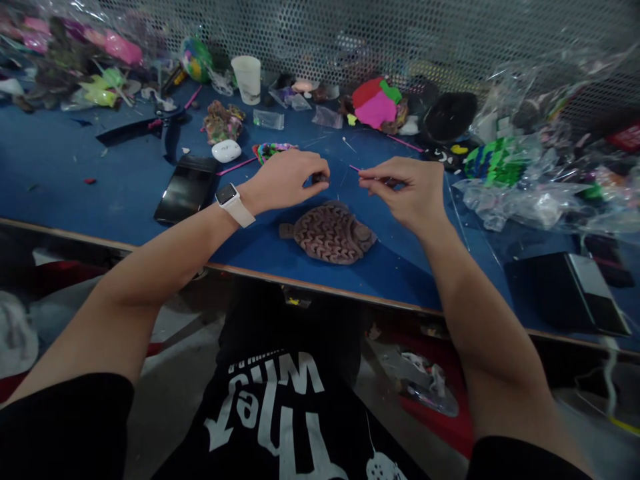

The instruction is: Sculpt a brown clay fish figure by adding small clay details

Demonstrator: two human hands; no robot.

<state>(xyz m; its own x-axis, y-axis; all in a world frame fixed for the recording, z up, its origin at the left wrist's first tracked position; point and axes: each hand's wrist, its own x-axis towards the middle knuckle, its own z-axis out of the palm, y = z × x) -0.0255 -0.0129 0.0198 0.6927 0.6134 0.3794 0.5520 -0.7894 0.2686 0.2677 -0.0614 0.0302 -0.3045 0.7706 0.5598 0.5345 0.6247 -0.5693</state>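
A brown clay fish [327, 233] with wavy scale ridges lies flat on the blue table near its front edge, tail to the left. Just above it, my left hand [293, 177], with a white watch at the wrist, curls its fingers around a small dark lump [321, 178] that looks like clay. My right hand [407, 187] pinches a thin purple stick [355, 168] whose tip points left toward the other hand. Both hands are raised a little over the table, apart from each other. The fingers partly hide the lump and most of the stick.
Left of my forearm lies a black phone [187, 189], with a white oval case [227, 151] behind it. A paper cup [247, 79] stands near the mesh panel [320, 40]. Plastic bags [535, 200] and a dark box [565, 293] are at right.
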